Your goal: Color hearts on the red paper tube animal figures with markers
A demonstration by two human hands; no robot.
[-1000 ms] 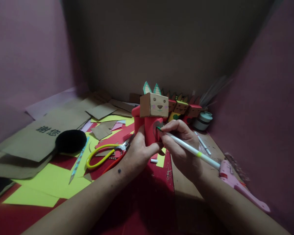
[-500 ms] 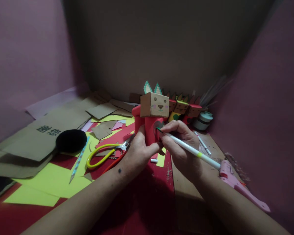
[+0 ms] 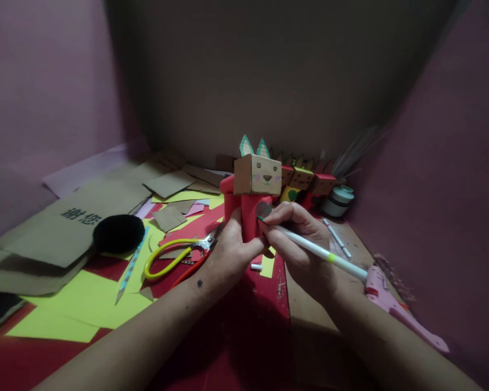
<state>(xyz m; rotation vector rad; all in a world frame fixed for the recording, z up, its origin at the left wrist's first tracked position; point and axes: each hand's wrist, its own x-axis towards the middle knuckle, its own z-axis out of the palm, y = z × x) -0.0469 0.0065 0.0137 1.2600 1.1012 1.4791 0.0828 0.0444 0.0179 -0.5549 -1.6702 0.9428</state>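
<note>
A paper animal figure (image 3: 256,187) stands in the middle of the table, with a brown box head, teal ears and a red body. My left hand (image 3: 231,251) is wrapped round the red body from the left. My right hand (image 3: 302,243) pinches a white pen (image 3: 321,252) with a green tip. The tip touches a round grey patch on the body's front, near its lower left edge.
Yellow-handled scissors (image 3: 175,254) lie left of my hands among yellow, red and brown paper scraps. A black round pad (image 3: 118,233) and a printed brown card (image 3: 71,222) lie further left. More paper figures (image 3: 305,182) and a small jar (image 3: 337,201) stand behind. A pink glue gun (image 3: 395,309) lies at right.
The pen tip has slid slightly down and left on the grey patch. My left hand and the figure have stayed put.
</note>
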